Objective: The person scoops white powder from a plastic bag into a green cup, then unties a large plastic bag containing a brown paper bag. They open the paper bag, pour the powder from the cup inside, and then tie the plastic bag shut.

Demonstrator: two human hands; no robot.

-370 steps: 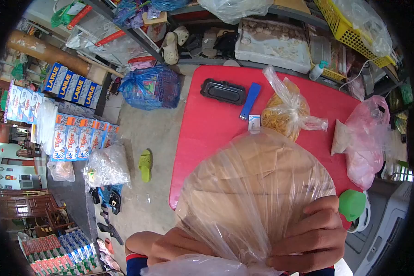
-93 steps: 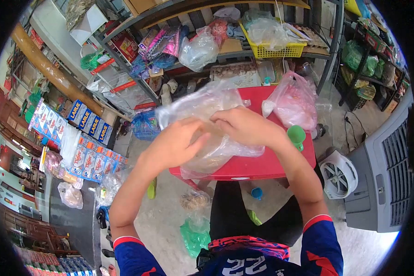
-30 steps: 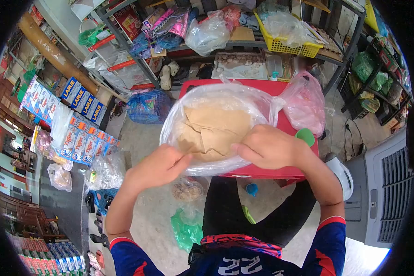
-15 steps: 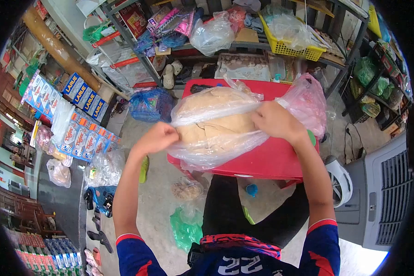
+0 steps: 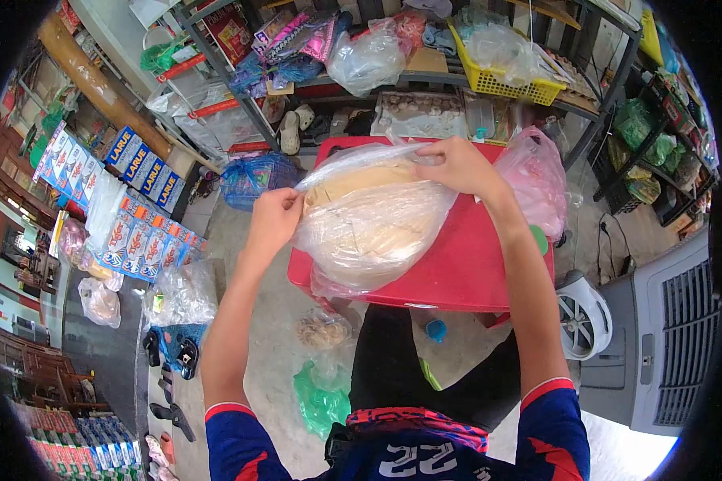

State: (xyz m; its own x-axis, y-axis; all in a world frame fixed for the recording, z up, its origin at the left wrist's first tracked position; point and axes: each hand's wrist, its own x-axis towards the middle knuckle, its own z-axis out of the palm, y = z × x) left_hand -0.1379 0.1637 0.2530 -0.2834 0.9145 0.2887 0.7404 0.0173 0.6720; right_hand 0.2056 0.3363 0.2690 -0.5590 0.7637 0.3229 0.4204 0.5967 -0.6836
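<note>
A large clear plastic bag (image 5: 369, 248), packed with tan, thin sheet-like pieces (image 5: 357, 183), rests on a red table (image 5: 473, 272). At the bag's left edge, my left hand (image 5: 276, 215) pinches the plastic between thumb and fingers. My right hand (image 5: 456, 170) grips the film at the upper right of the mouth, its thumb over the tan contents. Between both hands the plastic is stretched along the far rim, leaving a strip of the contents showing. A pink plastic bag (image 5: 533, 176) sits right of my right hand, at the table's corner.
Behind the table is a metal shelf with a yellow basket (image 5: 509, 86) and plastic bags. Beer cartons (image 5: 140, 240) are stacked at left. A white fan (image 5: 583, 317) and a grey air cooler (image 5: 674, 345) stand at right. A green bag (image 5: 321, 397) lies on the floor.
Both hands have moved up, away from my body, my left also slightly left. The near plastic flap now covers more of the contents, and the bag's mouth has shifted toward the table's far side.
</note>
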